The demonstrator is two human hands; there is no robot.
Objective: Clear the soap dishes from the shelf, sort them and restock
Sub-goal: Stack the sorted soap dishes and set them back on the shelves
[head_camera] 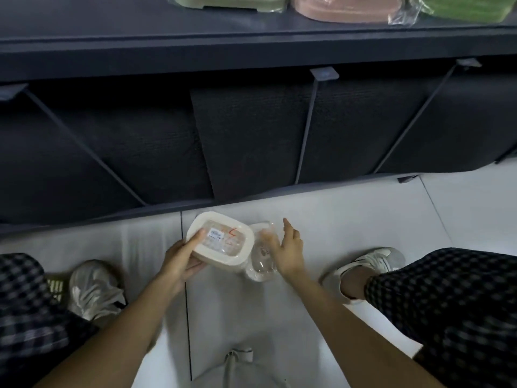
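While the person crouched over the pale tiled floor (349,208), the dark shelf unit (251,51) filled the far half of the view, its lower bay split by thin dividers (306,127). On its upper shelf at the far edge sat three wrapped soap dishes: a pale green one (232,0), a pink one (344,8), a bright green one (470,7) at far right. Checked trouser legs (447,298) and white sneakers (369,264) framed the near left and right. Both bare forearms reached in from the near edge toward centre. Left hand (181,261) gripped a cream soap dish (221,242), thumb over its top rim, fingers curled under the near side; dish tilted, label up, just above the floor near the shelf base. Right hand (288,253) was open, fingers relaxed and spread, index pointing away, its palm side against a second wrapped cream dish (260,259) just right of the first and touching it. Motion blur; can't tell if that one rested on the floor.
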